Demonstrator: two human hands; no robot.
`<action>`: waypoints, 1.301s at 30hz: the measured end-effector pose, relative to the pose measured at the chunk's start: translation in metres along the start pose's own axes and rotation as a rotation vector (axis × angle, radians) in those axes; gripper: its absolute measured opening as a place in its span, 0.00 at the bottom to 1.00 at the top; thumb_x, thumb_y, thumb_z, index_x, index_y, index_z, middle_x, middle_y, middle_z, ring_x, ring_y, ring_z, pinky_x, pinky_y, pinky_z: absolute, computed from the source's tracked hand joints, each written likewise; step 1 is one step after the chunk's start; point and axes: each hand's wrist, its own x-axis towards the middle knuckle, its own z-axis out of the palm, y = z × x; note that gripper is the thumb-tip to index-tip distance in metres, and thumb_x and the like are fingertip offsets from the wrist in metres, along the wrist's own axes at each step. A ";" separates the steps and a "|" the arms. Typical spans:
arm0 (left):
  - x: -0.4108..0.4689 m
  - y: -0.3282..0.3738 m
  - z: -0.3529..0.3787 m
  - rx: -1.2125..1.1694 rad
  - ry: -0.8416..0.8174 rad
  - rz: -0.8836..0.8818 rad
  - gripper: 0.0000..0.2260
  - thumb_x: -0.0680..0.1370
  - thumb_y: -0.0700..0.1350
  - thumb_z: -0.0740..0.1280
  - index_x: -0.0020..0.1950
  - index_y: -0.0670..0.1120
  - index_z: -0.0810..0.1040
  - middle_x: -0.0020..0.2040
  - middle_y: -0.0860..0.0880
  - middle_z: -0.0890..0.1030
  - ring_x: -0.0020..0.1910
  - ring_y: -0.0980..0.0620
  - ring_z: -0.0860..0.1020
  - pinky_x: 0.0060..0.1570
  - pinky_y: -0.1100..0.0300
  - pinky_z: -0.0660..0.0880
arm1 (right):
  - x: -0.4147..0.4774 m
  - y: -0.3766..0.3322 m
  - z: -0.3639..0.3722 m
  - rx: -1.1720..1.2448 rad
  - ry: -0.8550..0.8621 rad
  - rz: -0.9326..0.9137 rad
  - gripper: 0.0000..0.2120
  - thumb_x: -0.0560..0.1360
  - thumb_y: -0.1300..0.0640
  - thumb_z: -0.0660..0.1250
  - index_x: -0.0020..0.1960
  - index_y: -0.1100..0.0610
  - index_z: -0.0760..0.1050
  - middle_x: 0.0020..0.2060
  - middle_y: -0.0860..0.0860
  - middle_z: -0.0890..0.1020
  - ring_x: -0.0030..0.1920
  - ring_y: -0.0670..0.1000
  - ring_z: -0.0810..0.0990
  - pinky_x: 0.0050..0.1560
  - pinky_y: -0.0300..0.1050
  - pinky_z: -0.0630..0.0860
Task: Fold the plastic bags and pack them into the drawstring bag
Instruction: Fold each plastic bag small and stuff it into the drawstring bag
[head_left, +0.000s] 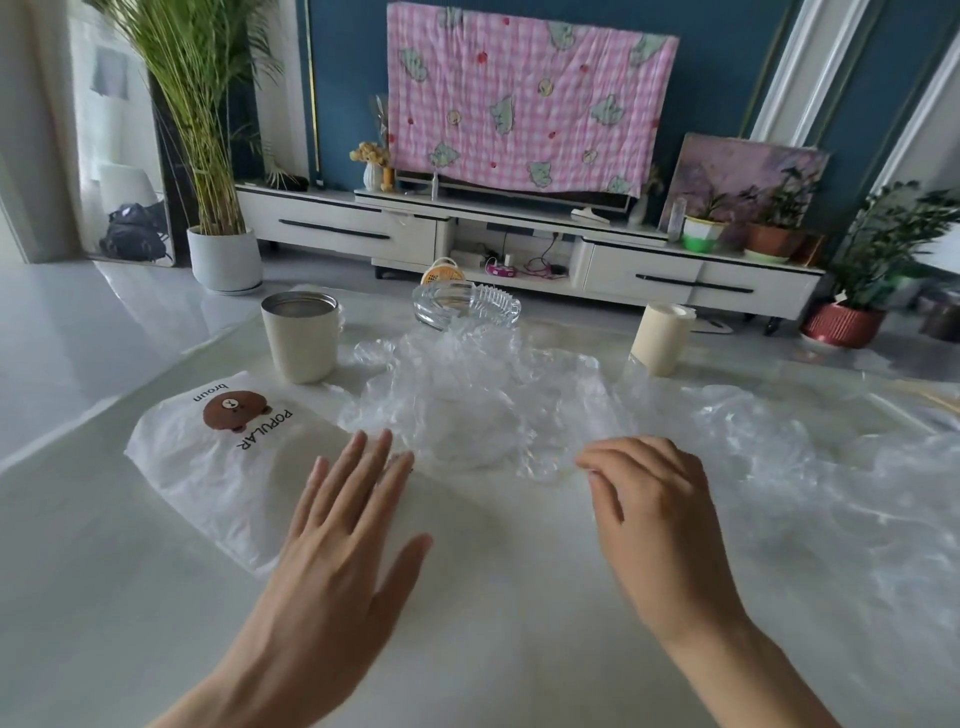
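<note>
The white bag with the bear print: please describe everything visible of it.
The white bag lies flat, wrinkled, at the left of the pale table. It looks like thin, soft cloth or plastic. A brown bear face and the words "brown" and "POPULAR" are printed on it, upside down to the camera. No drawstring shows. The left hand covers its right edge with straight fingers; contact is unclear. A cream cup stands just behind it.

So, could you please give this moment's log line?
left hand: open by drawstring bag | right hand: pinches clear plastic bag | stage: pre-fold
</note>
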 end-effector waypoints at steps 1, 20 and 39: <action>0.000 0.004 -0.001 -0.032 0.024 0.026 0.27 0.77 0.56 0.56 0.72 0.41 0.66 0.73 0.43 0.65 0.74 0.48 0.58 0.71 0.53 0.53 | -0.002 -0.008 -0.005 0.081 0.016 -0.061 0.10 0.63 0.68 0.67 0.41 0.57 0.80 0.39 0.49 0.82 0.44 0.49 0.77 0.47 0.42 0.69; -0.027 0.036 0.015 -0.131 -0.213 0.297 0.12 0.75 0.57 0.60 0.37 0.55 0.78 0.54 0.57 0.81 0.58 0.59 0.77 0.61 0.57 0.67 | -0.074 -0.016 -0.030 0.215 -0.369 -0.032 0.23 0.78 0.36 0.50 0.41 0.44 0.80 0.63 0.47 0.76 0.60 0.46 0.71 0.62 0.34 0.60; -0.004 0.032 -0.002 -0.246 0.088 -0.133 0.07 0.74 0.50 0.57 0.46 0.54 0.74 0.39 0.60 0.78 0.37 0.62 0.73 0.38 0.68 0.68 | -0.078 -0.022 -0.025 0.184 -0.596 0.469 0.55 0.64 0.36 0.70 0.67 0.39 0.27 0.71 0.42 0.39 0.74 0.43 0.46 0.69 0.38 0.51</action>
